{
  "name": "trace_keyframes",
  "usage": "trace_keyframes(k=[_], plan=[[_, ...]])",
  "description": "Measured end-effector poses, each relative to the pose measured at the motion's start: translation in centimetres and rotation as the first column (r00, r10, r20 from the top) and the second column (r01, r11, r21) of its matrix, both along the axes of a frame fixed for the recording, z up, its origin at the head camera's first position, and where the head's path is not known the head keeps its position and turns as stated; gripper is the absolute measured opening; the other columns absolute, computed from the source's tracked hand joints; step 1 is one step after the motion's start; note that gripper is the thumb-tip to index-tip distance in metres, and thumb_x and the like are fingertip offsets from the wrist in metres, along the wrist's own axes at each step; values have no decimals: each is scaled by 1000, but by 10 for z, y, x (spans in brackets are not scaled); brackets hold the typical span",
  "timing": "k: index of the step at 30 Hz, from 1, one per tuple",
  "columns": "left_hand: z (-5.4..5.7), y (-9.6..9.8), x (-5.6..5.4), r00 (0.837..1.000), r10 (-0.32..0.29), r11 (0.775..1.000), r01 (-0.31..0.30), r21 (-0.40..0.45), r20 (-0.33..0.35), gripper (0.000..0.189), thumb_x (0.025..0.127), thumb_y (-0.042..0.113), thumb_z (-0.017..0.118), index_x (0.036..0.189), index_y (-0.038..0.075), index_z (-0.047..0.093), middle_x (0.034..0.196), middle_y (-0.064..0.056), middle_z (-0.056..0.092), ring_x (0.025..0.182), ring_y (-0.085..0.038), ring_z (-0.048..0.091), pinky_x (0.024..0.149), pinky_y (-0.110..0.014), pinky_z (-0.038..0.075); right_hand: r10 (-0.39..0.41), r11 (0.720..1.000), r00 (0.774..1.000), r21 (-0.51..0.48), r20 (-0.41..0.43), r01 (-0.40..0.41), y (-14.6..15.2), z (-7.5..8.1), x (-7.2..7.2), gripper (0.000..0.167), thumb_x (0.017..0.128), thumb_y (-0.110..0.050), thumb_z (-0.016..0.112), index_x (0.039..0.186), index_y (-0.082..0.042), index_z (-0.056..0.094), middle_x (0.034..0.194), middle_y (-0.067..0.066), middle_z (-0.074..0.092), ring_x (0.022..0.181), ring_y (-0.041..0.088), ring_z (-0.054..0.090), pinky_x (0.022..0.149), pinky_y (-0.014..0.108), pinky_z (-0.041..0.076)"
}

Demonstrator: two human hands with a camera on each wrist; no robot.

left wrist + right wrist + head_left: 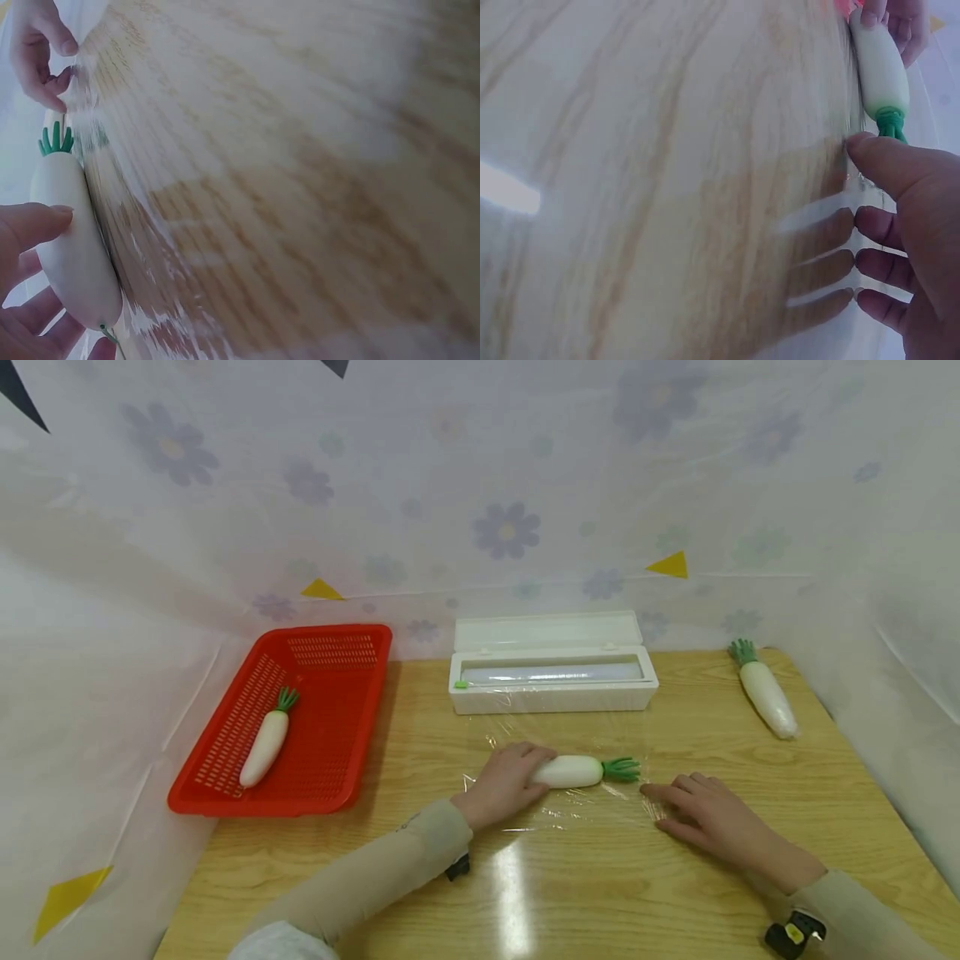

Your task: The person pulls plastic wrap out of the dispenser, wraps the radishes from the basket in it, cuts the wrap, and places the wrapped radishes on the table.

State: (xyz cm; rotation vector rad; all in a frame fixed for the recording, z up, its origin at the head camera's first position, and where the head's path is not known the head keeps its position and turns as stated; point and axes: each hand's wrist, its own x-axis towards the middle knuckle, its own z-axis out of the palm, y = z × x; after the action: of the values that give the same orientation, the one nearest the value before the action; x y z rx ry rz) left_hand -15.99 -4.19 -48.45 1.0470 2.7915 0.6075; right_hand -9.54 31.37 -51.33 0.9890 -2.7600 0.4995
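Note:
A white radish (573, 771) with green leaf stubs lies on a sheet of clear plastic wrap (555, 818) spread on the table. My left hand (506, 783) holds its blunt end, thumb on the near side and fingers on the far side, as the left wrist view shows with the radish (75, 240). Just past the leafy end is my right hand (708, 814), fingers spread and bent a little. Its fingertips (866, 217) touch down by the right edge of the wrap, and nothing shows between them and the thumb.
Behind the radish stands an open white wrap box (555, 700) with a film roll (551, 673) inside. A red basket (367, 718) on the left contains another radish (266, 747). At the far right lies a wrapped radish (768, 697). A patterned sheet (420, 510) hangs behind the table.

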Motion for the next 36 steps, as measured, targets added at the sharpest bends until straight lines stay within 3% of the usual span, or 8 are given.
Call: trace_keyframes(k=[6, 11, 14, 19, 23, 28, 33, 36], plan=[[0, -2, 2, 1000, 16, 999, -17, 34, 10, 52, 98, 27, 74, 146, 15, 57, 137, -7, 64, 125, -26, 59, 110, -45, 44, 2, 1000, 999, 19, 51, -3, 2, 6, -3, 49, 87, -29, 85, 130, -13, 66, 88, -22, 50, 80, -3, 43, 68, 31, 43], [2, -6, 4, 1000, 27, 997, -26, 76, -4, 51, 96, 24, 75, 144, 13, 59, 137, -8, 64, 125, -27, 59, 110, -45, 44, 162, 984, 983, 87, -89, -154, 5, 8, -5, 35, 86, -31, 86, 115, -19, 71, 96, -14, 62, 84, 6, 58, 71, 36, 52], [1, -13, 6, 999, 46, 992, -43, 117, -19, 50, 95, 21, 77, 141, 11, 61, 136, -10, 63, 124, -28, 59, 109, -48, 44, 260, 960, 947, 151, -186, -234, 4, 11, -5, 18, 104, -39, 64, 108, -23, 70, 97, -11, 62, 85, 11, 59, 72, 37, 52], [-2, -36, 12, 997, 63, 984, -55, 167, -41, 40, 94, 19, 78, 131, 9, 66, 124, -8, 65, 115, -25, 60, 103, -46, 48, 337, 931, 907, 231, -251, -282, 1, 16, -4, 53, 114, -39, 18, 97, -24, 66, 91, -11, 57, 80, 10, 51, 69, 35, 49], [-8, -61, 18, 1000, -8, 993, 11, 114, -28, 24, 97, 21, 75, 119, 13, 72, 113, 0, 67, 107, -18, 60, 98, -37, 50, 354, 920, 903, 265, -243, -289, -1, 19, -2, 61, 114, -36, 12, 97, -22, 69, 91, -9, 59, 81, 11, 52, 70, 34, 49], [-11, -82, 28, 993, -119, 993, 119, 18, -22, 28, 95, 25, 77, 120, 13, 72, 115, 0, 69, 110, -19, 62, 100, -39, 49, 356, 912, 897, 307, -261, -273, -2, 16, -2, 68, 114, -31, 6, 98, -19, 70, 94, -7, 64, 81, 12, 55, 73, 35, 51], [-10, -90, 34, 992, -123, 992, 123, -5, 2, 35, 94, 28, 79, 124, 13, 70, 121, -1, 69, 116, -20, 62, 106, -42, 48, 320, 926, 897, 303, -305, -227, -3, 13, -3, 68, 115, -27, 4, 98, -16, 69, 95, -5, 63, 82, 14, 56, 72, 36, 50], [-12, -91, 36, 993, -119, 993, 119, -17, 7, 38, 94, 33, 79, 126, 16, 69, 125, 0, 68, 121, -20, 61, 108, -43, 47, 268, 955, 916, 212, -300, -210, -2, 13, -5, 59, 116, -32, 15, 99, -16, 69, 96, -5, 64, 84, 14, 59, 72, 37, 51]])
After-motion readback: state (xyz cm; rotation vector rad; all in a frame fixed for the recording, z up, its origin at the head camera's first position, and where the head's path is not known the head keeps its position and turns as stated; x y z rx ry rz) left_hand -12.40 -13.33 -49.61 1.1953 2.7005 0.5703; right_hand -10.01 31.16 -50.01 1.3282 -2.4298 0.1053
